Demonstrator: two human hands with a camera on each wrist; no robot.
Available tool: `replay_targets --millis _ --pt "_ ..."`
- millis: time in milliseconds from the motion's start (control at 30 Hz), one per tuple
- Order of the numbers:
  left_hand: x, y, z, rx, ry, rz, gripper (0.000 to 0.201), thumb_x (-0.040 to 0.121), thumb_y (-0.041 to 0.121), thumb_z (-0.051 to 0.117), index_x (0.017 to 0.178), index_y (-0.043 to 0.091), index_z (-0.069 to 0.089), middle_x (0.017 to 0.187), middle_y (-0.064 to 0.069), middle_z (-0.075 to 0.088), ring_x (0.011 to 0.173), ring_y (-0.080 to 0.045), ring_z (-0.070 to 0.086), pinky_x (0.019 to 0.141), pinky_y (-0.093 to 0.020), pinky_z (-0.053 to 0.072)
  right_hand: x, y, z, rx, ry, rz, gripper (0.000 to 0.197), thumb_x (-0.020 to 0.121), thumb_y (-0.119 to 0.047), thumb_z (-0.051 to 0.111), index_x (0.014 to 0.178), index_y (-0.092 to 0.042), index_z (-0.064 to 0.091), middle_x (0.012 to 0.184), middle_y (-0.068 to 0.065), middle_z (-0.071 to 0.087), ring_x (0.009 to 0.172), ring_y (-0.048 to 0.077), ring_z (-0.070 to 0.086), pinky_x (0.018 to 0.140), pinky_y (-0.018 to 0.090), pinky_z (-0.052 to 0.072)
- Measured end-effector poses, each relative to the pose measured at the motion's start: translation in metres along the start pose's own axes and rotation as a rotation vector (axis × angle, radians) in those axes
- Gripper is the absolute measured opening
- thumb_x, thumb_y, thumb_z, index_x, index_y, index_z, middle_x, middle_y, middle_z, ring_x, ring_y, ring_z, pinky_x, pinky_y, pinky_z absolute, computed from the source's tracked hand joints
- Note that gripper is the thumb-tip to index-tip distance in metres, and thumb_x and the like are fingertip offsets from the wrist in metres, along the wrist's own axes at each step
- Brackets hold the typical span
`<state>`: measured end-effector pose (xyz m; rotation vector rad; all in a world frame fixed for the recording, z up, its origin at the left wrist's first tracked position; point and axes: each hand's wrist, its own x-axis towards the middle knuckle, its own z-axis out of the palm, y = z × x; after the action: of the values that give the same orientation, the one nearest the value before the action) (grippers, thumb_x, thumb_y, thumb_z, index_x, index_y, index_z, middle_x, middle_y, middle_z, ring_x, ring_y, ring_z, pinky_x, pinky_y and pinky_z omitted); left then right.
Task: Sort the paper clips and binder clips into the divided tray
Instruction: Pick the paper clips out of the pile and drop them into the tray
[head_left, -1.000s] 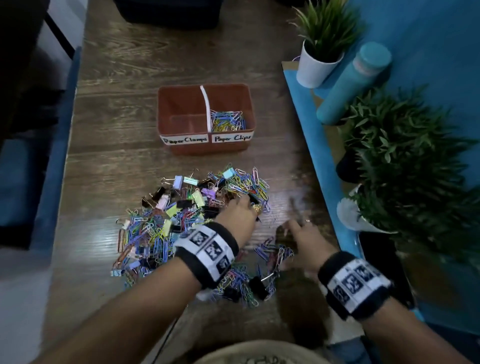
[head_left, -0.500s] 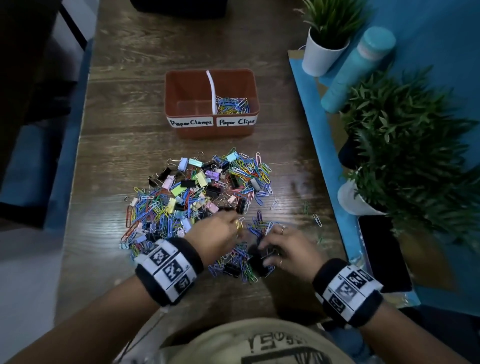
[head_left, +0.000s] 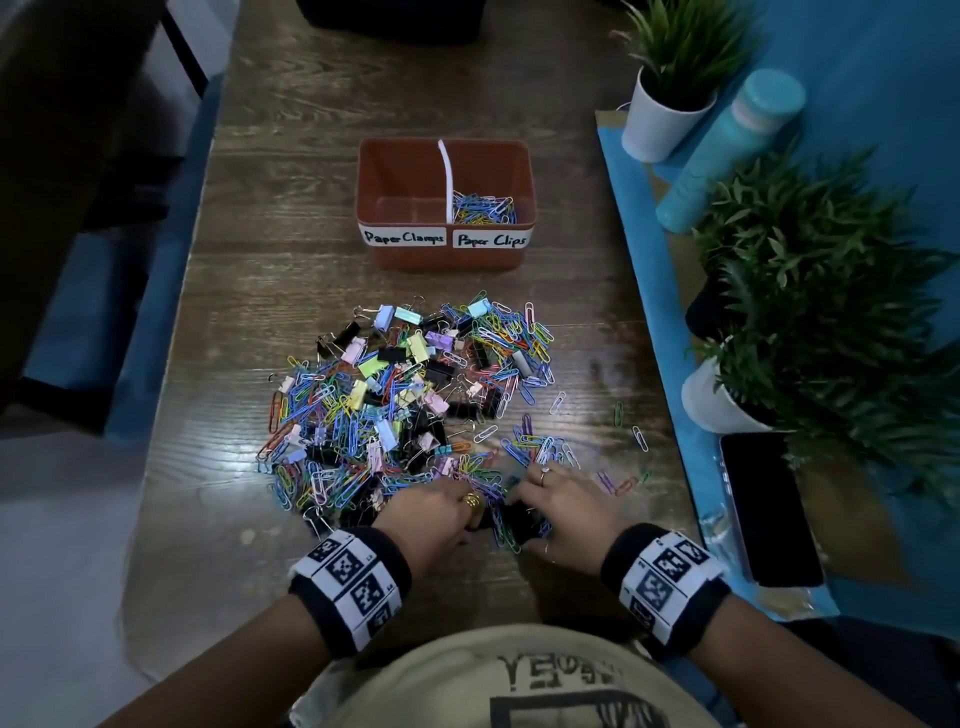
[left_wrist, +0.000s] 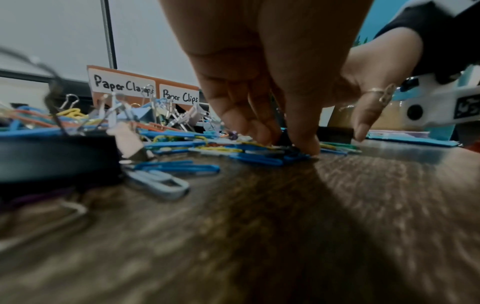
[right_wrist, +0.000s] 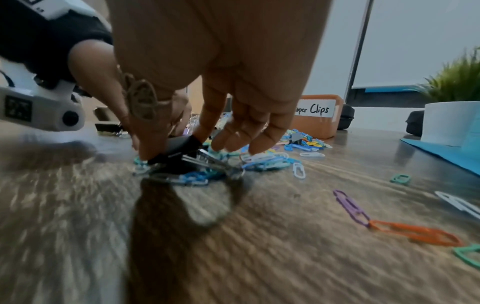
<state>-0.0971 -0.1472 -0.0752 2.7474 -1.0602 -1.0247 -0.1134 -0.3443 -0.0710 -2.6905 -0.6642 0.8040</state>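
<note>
- My right hand (right_wrist: 182, 115) pinches a large black binder clip (right_wrist: 179, 148) between thumb and forefinger at the near edge of the pile; its other fingers hang loosely spread above the paper clips.
- That clip has a matte black folded body and shiny silver wire handles lying flat toward the bench.
- My left hand (left_wrist: 259, 82) sits just beside the right, fingertips (left_wrist: 303, 142) bunched together and pressed down onto blue and yellow paper clips; something dark sits between them, but I cannot tell whether they grip it.
- The mixed heap of coloured wire paper clips and pastel and black binder clips (head_left: 405, 405) spreads over the dark wood-grain bench (head_left: 249, 291), between my hands and the tray.
- The orange plastic divided tray (head_left: 524, 171) stands beyond the heap, split by a white strip. Its right compartment, labelled "Paper Clips", holds a small mound of coloured paper clips (head_left: 483, 208); the left is labelled "Paper Clamps".
- A few loose clips, purple, orange and green, lie apart on the right.
</note>
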Motion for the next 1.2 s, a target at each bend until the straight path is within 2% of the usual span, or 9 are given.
replay_targets --millis 167,300,400,600,800,900,1000,1100,1200 --pt "-0.018 -0.002 -0.02 -0.282 0.126 0.03 0.03 0.094 0.032 0.049 0.121 0.019 0.046 0.118 0.002 0.054 0.108 -0.016 0.055 0.089 -0.027 0.041 -0.008 0.005 -0.028 0.458 0.161 0.063 0.032 0.073 -0.026 0.073 0.101 -0.022 0.056 0.098 -0.003 0.06 0.089 0.013 0.056 0.076 0.026 0.043" --pt "-0.021 -0.012 -0.054 -0.524 0.297 0.095 0.034 0.091 0.024 0.057 0.123 0.016 0.052 0.098 0.025 0.051 0.076 -0.004 0.055 0.067 -0.014 0.041 0.015 0.035 -0.059 0.641 0.458 0.357 0.028 0.076 -0.011 0.073 0.095 -0.015 0.052 0.078 -0.005 0.058 0.064 0.0 0.056 0.062 0.015 0.043" --pt "0.009 -0.023 -0.087 -0.551 0.382 0.123 0.047 0.093 0.02 0.054 0.136 0.029 0.039 0.101 0.011 0.059 0.076 -0.003 0.057 0.066 -0.013 0.04 0.047 0.072 -0.068 0.467 0.5 0.614 0.039 0.081 -0.022 0.07 0.111 -0.007 0.051 0.097 0.006 0.058 0.089 0.017 0.055 0.075 0.02 0.04" --pt "0.116 -0.03 -0.132 -0.388 0.399 0.088 0.036 0.093 0.018 0.052 0.13 0.022 0.052 0.126 -0.006 0.055 0.116 -0.019 0.053 0.102 -0.029 0.038 0.069 0.098 -0.068 0.296 0.479 0.695 0.056 0.079 -0.032 0.07 0.125 -0.011 0.047 0.127 0.014 0.047 0.121 0.031 0.042 0.101 0.036 0.034" --pt "0.137 -0.029 -0.138 -0.165 0.336 0.028 0.044 0.09 0.026 0.056 0.132 0.015 0.05 0.128 -0.012 0.044 0.121 -0.028 0.043 0.106 -0.037 0.035 0.039 0.06 -0.052 0.354 0.549 0.217 0.014 0.08 -0.004 0.065 0.093 -0.009 0.066 0.099 0.01 0.06 0.094 0.026 0.057 0.085 0.041 0.049" --pt "0.087 -0.031 -0.12 -0.159 0.357 -0.036 0.031 0.092 0.024 0.053 0.118 0.006 0.058 0.122 -0.01 0.048 0.113 -0.024 0.05 0.098 -0.033 0.039 0.028 0.039 -0.034 0.343 0.341 0.027 0.015 0.081 -0.006 0.065 0.094 -0.012 0.068 0.1 0.005 0.062 0.094 0.023 0.058 0.086 0.037 0.05" --pt "0.024 -0.03 -0.087 -0.174 0.222 -0.054 0.027 0.093 0.031 0.05 0.113 0.016 0.06 0.117 -0.002 0.052 0.106 -0.016 0.054 0.089 -0.026 0.043 0.03 0.018 -0.012 0.243 0.171 -0.044 0.023 0.085 -0.017 0.062 0.108 -0.018 0.067 0.114 0.005 0.059 0.107 0.023 0.053 0.092 0.035 0.046" --pt "-0.006 -0.028 -0.049 -0.053 0.117 -0.056 0.046 0.088 0.048 0.052 0.127 0.023 0.053 0.132 0.003 0.042 0.116 -0.016 0.047 0.096 -0.031 0.044 0.033 0.01 0.007 0.105 0.143 -0.154 0.033 0.08 -0.02 0.067 0.112 -0.021 0.066 0.126 0.006 0.058 0.117 0.03 0.053 0.097 0.043 0.047" --pt "-0.011 -0.031 -0.02 0.009 0.09 -0.101 0.042 0.092 0.04 0.049 0.128 0.019 0.054 0.144 0.003 0.032 0.122 -0.018 0.044 0.098 -0.035 0.047 0.03 0.015 0.013 -0.029 0.196 -0.186 0.035 0.066 -0.017 0.078 0.1 -0.022 0.071 0.116 0.004 0.066 0.106 0.029 0.063 0.084 0.041 0.056"
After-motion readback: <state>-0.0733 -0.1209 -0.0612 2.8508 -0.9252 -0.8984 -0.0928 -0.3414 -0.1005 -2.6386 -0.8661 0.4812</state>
